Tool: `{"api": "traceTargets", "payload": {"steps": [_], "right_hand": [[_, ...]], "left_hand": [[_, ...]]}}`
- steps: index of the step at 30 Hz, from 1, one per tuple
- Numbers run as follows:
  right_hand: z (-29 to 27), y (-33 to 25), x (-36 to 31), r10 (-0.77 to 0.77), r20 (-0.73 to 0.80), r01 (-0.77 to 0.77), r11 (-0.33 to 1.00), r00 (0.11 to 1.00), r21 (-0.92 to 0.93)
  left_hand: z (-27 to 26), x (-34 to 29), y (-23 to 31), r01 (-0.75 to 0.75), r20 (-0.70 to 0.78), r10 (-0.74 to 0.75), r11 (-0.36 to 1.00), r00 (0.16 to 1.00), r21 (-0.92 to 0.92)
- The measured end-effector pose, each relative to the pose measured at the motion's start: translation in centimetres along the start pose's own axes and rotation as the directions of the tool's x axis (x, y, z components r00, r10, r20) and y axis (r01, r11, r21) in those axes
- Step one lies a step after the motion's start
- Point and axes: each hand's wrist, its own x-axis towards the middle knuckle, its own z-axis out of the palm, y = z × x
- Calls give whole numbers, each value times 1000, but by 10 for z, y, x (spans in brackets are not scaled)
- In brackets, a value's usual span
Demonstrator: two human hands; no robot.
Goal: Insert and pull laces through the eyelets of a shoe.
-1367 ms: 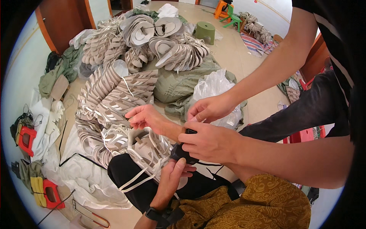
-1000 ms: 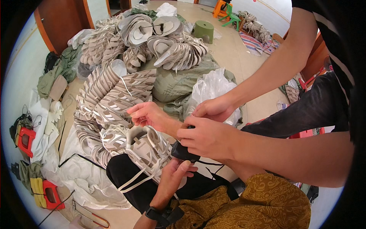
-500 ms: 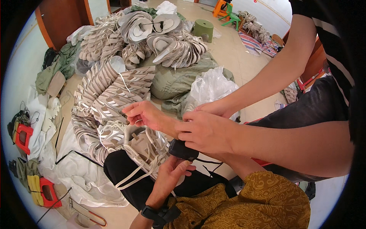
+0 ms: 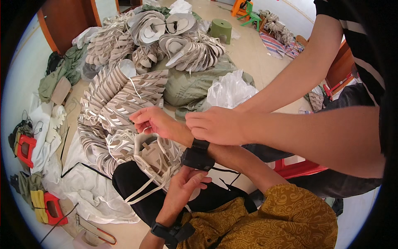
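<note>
My right hand (image 4: 154, 121) reaches over the shoe uppers, palm inward, fingers loosely bent and apart with nothing seen in them. A black strap with a black box-shaped device (image 4: 198, 158) is round my right wrist. Just below it, my left hand (image 4: 186, 182) has half-bent fingers and a spread thumb, close under the device and seemingly touching it. Another person's hand (image 4: 217, 124) lies over my right forearm beside the strap; their other hand is mostly hidden behind it. On my lap rests a beige-white shoe upper (image 4: 153, 155) with long loose laces.
Strung bundles of shoe uppers (image 4: 124, 95) pile up ahead. Behind them are a green sack (image 4: 186, 87), clear plastic bag (image 4: 232, 89) and green stool (image 4: 221, 31). Red-handled tools (image 4: 53, 209) lie left on white sheeting. The other person's arms cross from the right.
The other person's near hand has shifted up and left along my forearm, uncovering the wrist strap. Their far hand has slipped behind it. My hands have moved only slightly.
</note>
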Motion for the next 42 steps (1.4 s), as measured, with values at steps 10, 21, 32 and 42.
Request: {"api": "traceTargets", "payload": {"steps": [10, 21, 32, 42], "right_hand": [[-7, 10, 7, 61, -52, -67, 990, 997, -121], [2, 10, 11, 59, -92, -83, 952, 994, -293], [2, 12, 13, 54, -42, -65, 939, 998, -338], [4, 6, 6, 122, -4, -120, 973, 993, -199]], "left_hand": [[1, 2, -4, -23, -32, 22, 999, 999, -28], [-1, 3, -10, -37, -40, 33, 995, 999, -89], [-4, 4, -13, -45, -32, 42, 996, 999, -79], [-1, 7, -13, -69, -19, 69, 997, 997, 23]]}}
